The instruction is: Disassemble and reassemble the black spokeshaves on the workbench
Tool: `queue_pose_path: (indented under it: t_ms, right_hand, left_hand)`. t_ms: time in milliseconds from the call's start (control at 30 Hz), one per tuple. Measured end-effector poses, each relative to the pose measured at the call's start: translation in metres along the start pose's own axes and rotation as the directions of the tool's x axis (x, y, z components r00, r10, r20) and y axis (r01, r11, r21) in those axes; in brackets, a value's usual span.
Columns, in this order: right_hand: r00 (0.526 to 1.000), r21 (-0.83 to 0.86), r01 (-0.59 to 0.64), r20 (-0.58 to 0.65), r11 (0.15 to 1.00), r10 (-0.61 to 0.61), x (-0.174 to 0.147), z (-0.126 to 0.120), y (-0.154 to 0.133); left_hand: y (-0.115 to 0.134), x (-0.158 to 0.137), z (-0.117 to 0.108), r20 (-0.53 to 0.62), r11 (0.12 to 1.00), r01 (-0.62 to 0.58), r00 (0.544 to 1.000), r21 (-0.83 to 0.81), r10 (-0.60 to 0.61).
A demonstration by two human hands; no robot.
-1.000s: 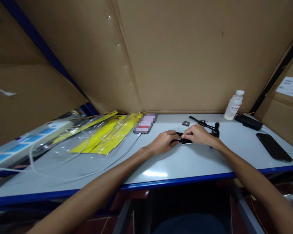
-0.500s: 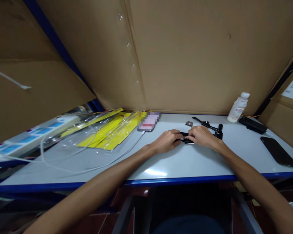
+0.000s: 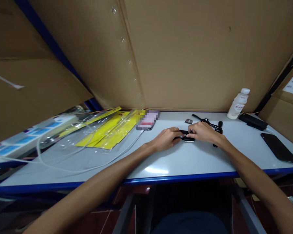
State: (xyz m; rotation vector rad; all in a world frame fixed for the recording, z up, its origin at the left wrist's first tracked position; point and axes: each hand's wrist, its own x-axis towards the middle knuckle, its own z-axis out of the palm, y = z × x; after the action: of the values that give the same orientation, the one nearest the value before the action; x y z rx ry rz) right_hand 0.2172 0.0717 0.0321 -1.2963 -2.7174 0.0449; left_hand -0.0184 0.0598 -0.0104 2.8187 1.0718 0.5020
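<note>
Both my hands meet over the white tabletop, right of its middle. Between them lies a small black part [image 3: 188, 140] with a pale silver edge, too small and covered to name. My left hand [image 3: 168, 138] pinches its left end, thumb below and fingers above. At its right end my right hand [image 3: 203, 132] has its fingers curled in a pinch on the part. Just behind them a small grey-brown flat piece [image 3: 188, 121] lies on the table. Black jointed parts [image 3: 211, 124] with thin arms lie behind and beside my right hand, which partly hides them.
Yellow cards in clear plastic packs [image 3: 109, 131] spread across the left. A phone [image 3: 148, 120] there has a white cable [image 3: 112, 162] plugged in. A white bottle [image 3: 238, 104], a black box-like device [image 3: 252, 121] and a dark phone [image 3: 279, 148] stand or lie right. Cardboard walls [image 3: 185, 58] enclose the table.
The view has shifted slightly. My right hand's fingers have moved a little on the black part, and more of the parts beside that hand show. Both hands stay at the same spot.
</note>
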Motion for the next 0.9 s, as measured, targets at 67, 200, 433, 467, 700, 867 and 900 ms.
queue_pose_path:
  t_ms: [67, 200, 433, 467, 700, 867, 900]
  right_hand:
    - [1.0, -0.019, -0.009, -0.006, 1.0, 0.009, 0.001, 0.005, -0.003]
    - [0.997, -0.025, -0.069, -0.029, 0.997, 0.068, 0.004, 0.016, -0.009]
    - [0.997, 0.081, -0.058, -0.044, 0.995, 0.062, 0.004, 0.003, 0.0]
    - [0.999, 0.092, -0.037, -0.034, 0.995, 0.04, 0.003, 0.001, 0.002]
    - [1.0, 0.085, 0.008, -0.028, 0.996, -0.006, 0.001, 0.006, -0.002]
    - [0.999, 0.111, 0.038, -0.031, 0.993, -0.035, 0.003, 0.007, -0.006]
    - [0.999, 0.106, 0.035, -0.041, 0.994, -0.03, 0.002, 0.006, -0.005]
  left_hand:
    - [0.0, 0.0, 0.0, -0.003, 1.0, -0.001, 1.0, 0.0, 0.001]
    - [-0.001, 0.0, 0.001, -0.011, 1.0, -0.001, 1.0, -0.001, 0.001]
    - [-0.001, -0.001, 0.0, -0.008, 1.0, -0.005, 1.0, 0.0, 0.005]
    - [0.0, -0.001, 0.0, -0.007, 1.0, -0.005, 1.0, 0.001, 0.005]
    - [-0.001, -0.001, -0.001, -0.005, 1.0, -0.006, 1.0, 0.004, 0.006]
    - [-0.001, -0.001, -0.001, -0.007, 1.0, -0.012, 1.0, -0.003, 0.012]
    - [-0.001, -0.001, -0.001, -0.008, 1.0, -0.012, 1.0, -0.004, 0.012]
